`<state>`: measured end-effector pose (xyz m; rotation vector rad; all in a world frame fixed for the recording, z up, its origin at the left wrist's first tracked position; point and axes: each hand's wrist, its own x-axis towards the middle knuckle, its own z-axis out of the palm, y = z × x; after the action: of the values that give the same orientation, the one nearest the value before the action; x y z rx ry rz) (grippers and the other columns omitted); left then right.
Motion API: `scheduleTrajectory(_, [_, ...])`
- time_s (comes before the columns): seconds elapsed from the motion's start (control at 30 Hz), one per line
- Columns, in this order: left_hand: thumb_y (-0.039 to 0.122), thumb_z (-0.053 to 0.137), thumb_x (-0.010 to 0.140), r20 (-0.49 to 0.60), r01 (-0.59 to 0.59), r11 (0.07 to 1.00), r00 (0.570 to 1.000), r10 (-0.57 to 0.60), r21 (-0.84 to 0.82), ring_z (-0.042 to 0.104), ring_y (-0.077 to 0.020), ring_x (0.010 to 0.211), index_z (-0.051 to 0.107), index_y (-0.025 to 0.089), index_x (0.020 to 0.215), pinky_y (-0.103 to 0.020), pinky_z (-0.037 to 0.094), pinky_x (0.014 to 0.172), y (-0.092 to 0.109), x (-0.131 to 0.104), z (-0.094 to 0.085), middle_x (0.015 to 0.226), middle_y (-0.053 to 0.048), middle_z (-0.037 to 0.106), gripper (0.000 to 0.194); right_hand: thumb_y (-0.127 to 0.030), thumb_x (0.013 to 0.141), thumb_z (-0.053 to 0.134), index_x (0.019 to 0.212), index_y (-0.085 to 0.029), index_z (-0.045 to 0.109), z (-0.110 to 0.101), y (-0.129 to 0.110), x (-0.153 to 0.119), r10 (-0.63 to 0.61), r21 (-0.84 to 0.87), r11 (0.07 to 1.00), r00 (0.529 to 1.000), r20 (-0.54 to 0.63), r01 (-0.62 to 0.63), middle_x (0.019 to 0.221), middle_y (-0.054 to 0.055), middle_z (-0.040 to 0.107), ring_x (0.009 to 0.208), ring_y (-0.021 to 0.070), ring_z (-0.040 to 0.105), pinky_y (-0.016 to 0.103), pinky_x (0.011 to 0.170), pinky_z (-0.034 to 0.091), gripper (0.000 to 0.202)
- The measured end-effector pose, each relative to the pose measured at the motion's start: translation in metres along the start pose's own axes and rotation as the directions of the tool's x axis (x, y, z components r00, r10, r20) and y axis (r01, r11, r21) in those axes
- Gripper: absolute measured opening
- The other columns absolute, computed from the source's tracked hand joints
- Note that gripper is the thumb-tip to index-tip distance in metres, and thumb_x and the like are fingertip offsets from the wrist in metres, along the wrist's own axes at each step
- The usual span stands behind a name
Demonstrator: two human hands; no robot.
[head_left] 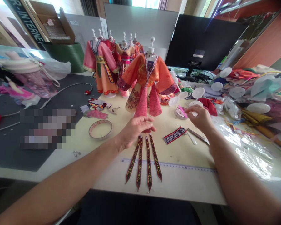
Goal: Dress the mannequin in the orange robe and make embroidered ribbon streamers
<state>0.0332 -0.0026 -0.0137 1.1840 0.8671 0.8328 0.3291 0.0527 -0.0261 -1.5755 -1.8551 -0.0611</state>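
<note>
My left hand (140, 127) hovers above the top ends of several dark patterned ribbon strips (149, 165) with pointed, beaded tips; its fingers are loosely bent, with nothing visible in them. Behind it stands a small dress form in an orange robe (150, 73) with pink hanging panels (141, 103). My right hand (200, 117) is at a small round dish (180, 113) of white bits, thumb and finger pinched together. A bright pink stick (182, 110) leans by its fingertips; what the pinch holds is unclear. Tweezers (198, 135) and a blue-and-white patterned band (175, 135) lie nearby.
A ruler (178, 166) crosses the table front. A tape roll (100, 129) and fabric scraps (97, 114) lie left. More dressed forms (100, 62) and a monitor (201, 43) stand behind. Plastic bags (253, 156) and white round stands (258, 107) crowd the right. A pink cup (30, 75) stands far left.
</note>
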Motion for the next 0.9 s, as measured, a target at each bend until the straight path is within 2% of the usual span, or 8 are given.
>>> scheduleTrajectory(0.13, [0.029, 0.061, 0.079, 0.0, -0.006, 1.0, 1.0, 0.006, 0.005, 0.058, -0.0135, 0.079, 0.057, 0.014, 0.103, -0.032, 0.041, 0.08, -0.002, 0.001, 0.0, 0.082, -0.005, 0.068, 0.029, -0.016, 0.066, 0.047, 0.068, -0.02, 0.066, -0.002, -0.016, -0.002, -0.133, 0.102, 0.988, 0.965, 0.227, 0.112, 0.079, 0.004, 0.066, 0.076, 0.0191, 0.058, 0.036, 0.075, 0.045, 0.019])
scheduleTrajectory(0.3, [0.029, 0.06, 0.079, 0.002, -0.005, 1.0, 1.0, 0.005, 0.019, 0.058, -0.012, 0.077, 0.058, 0.015, 0.103, -0.03, 0.041, 0.078, -0.002, 0.001, 0.0, 0.082, -0.004, 0.068, 0.028, -0.014, 0.065, 0.043, 0.069, -0.021, 0.067, -0.001, -0.022, -0.004, -0.115, 0.056, 0.993, 0.945, 0.307, 0.102, 0.079, 0.004, 0.066, 0.076, 0.0186, 0.058, 0.036, 0.074, 0.045, 0.025])
scheduleTrajectory(0.47, [0.028, 0.059, 0.079, 0.001, -0.009, 1.0, 1.0, 0.009, 0.026, 0.058, -0.0123, 0.077, 0.058, 0.015, 0.103, -0.03, 0.041, 0.078, -0.001, 0.002, 0.0, 0.081, -0.004, 0.068, 0.027, -0.013, 0.064, 0.043, 0.065, -0.021, 0.066, -0.006, -0.021, -0.004, -0.073, -0.064, 0.992, 0.895, 0.44, 0.112, 0.074, 0.004, 0.067, 0.071, 0.0183, 0.058, 0.035, 0.069, 0.043, 0.025])
scheduleTrajectory(0.67, [0.029, 0.059, 0.079, 0.002, -0.016, 0.999, 1.0, 0.016, 0.031, 0.059, -0.0134, 0.078, 0.057, 0.015, 0.103, -0.032, 0.041, 0.078, -0.002, 0.001, 0.0, 0.082, -0.004, 0.068, 0.028, -0.012, 0.064, 0.045, 0.065, -0.021, 0.067, -0.007, -0.023, -0.006, -0.048, -0.149, 0.981, 0.899, 0.435, 0.125, 0.074, 0.005, 0.067, 0.072, 0.0192, 0.058, 0.036, 0.068, 0.042, 0.024])
scheduleTrajectory(0.9, [0.029, 0.059, 0.079, 0.004, -0.013, 1.0, 1.0, 0.013, 0.026, 0.059, -0.0134, 0.08, 0.058, 0.015, 0.102, -0.031, 0.041, 0.079, -0.001, 0.0, 0.001, 0.082, -0.004, 0.068, 0.027, -0.012, 0.064, 0.046, 0.066, -0.021, 0.068, -0.006, -0.024, -0.005, -0.028, -0.169, 0.978, 0.88, 0.474, 0.122, 0.076, 0.005, 0.068, 0.074, 0.0203, 0.058, 0.037, 0.072, 0.042, 0.024])
